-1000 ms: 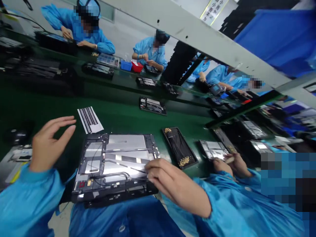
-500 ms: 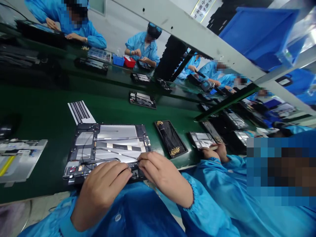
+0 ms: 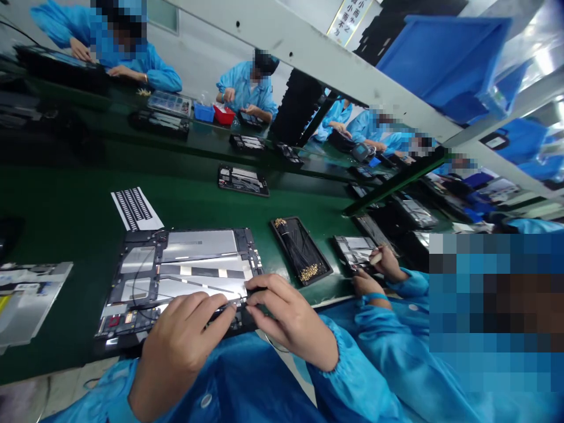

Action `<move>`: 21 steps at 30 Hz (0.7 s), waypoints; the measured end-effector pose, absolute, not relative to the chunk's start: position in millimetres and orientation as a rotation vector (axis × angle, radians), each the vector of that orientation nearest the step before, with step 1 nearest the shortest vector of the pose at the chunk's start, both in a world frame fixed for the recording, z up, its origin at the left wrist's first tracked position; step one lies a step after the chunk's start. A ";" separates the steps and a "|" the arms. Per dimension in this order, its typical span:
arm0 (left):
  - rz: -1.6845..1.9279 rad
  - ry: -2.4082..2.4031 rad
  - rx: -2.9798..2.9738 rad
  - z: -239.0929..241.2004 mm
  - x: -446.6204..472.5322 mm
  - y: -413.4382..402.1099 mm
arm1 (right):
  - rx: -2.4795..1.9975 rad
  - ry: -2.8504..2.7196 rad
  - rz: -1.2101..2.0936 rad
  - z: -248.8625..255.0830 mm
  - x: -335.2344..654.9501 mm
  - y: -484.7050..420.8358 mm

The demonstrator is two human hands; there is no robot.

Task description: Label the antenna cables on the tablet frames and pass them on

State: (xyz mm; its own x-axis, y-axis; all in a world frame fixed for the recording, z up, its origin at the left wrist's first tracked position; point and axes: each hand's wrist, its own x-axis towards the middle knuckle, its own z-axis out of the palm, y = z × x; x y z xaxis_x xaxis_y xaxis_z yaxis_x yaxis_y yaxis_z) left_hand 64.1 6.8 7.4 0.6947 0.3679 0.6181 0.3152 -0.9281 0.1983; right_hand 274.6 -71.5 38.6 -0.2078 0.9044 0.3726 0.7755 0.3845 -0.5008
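Note:
An opened tablet (image 3: 198, 244) lies in front of me, its metal inner side facing up. A thin black cable (image 3: 136, 276) curves over its left part. My left hand (image 3: 185, 338) rests over the near edge, fingertips close together at a narrow strip there. At the near right corner, my right hand (image 3: 293, 317) has its thumb and fingers bent towards the same edge. What lies between the fingertips of either hand is too small and too covered to make out.
A black tray (image 3: 304, 247) holds black cables with gold ends. A label sheet (image 3: 136, 208) lies behind the tablet, and a metal panel (image 3: 35, 305) to its left. At right, a co-worker's hands (image 3: 374, 276) work on another tablet (image 3: 352, 249). A green post (image 3: 396, 182) rises beyond.
The view has shifted, so the tablet appears slightly lower and further left. My right hand's fingers have spread a little at the edge. The co-worker's hands at right have moved apart.

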 end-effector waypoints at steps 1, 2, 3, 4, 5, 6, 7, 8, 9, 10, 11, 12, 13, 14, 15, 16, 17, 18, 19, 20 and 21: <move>1.056 0.572 2.821 7.1 63.9 6.8 | -1.427 -2.018 0.265 36.3 275.2 -71.9; 1.055 0.575 2.818 7.0 63.9 6.7 | -1.420 -2.010 0.258 34.2 275.3 -71.8; 1.054 0.580 2.810 7.1 63.9 6.6 | -1.414 -2.004 0.248 32.4 275.0 -71.2; 1.049 0.583 2.800 7.3 64.0 6.5 | -1.408 -1.998 0.236 31.2 274.6 -70.4; 1.051 0.583 2.790 7.5 64.3 6.4 | -1.405 -1.992 0.226 30.5 273.9 -69.4; 1.052 0.581 2.784 7.7 64.5 6.4 | -1.400 -1.987 0.220 30.3 273.3 -68.4; 1.057 0.576 2.782 7.9 64.8 6.4 | -1.396 -1.981 0.218 30.6 272.6 -67.5; 1.062 0.570 2.784 8.2 65.0 6.5 | -1.392 -1.976 0.220 31.2 272.0 -66.9; 1.067 0.562 2.789 8.4 65.1 6.8 | -1.388 -1.973 0.225 32.0 271.5 -66.5; 1.068 0.553 2.796 8.8 65.1 7.3 | -1.387 -1.972 0.227 32.5 271.1 -66.4; 1.069 0.540 2.804 9.2 64.8 7.9 | -1.385 -1.974 0.224 32.6 270.9 -66.6; 1.071 0.524 2.814 9.8 64.5 8.7 | -1.382 -1.978 0.214 32.0 271.0 -67.0; 1.075 0.508 2.824 10.6 64.1 9.7 | -1.374 -1.988 0.196 30.5 271.4 -67.6; 1.077 0.498 2.834 11.5 63.7 10.8 | -1.353 -2.009 0.164 27.9 272.2 -68.3; 1.079 0.493 2.842 12.5 63.6 11.8 | -1.319 -2.041 0.112 24.3 273.3 -68.9; 1.081 0.493 2.847 13.3 63.7 12.6 | -1.275 -2.076 0.043 19.7 274.6 -69.3; 1.084 0.492 2.848 13.9 64.3 13.0 | -1.222 -2.109 -0.038 14.7 276.0 -69.5; 1.088 0.489 2.847 14.1 65.2 12.9 | -1.173 -2.127 -0.122 9.4 277.1 -69.5; 1.088 0.485 2.845 13.7 66.3 12.1 | -1.135 -2.133 -0.193 4.5 277.9 -69.2; 1.085 0.483 2.842 12.6 67.2 10.6 | -1.114 -2.123 -0.239 0.2 278.2 -68.8; 1.086 0.489 2.836 10.9 67.2 8.6 | -1.108 -2.105 -0.252 -3.2 277.9 -68.4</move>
State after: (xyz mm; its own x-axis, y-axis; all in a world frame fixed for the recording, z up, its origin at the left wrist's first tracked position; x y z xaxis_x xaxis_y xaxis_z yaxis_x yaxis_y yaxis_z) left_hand 67.2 8.6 10.9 0.7004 0.3160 0.6401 0.2694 -0.9474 0.1729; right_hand 277.9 -68.4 -3.2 -0.3606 0.6342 0.6840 0.7775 0.6095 -0.1552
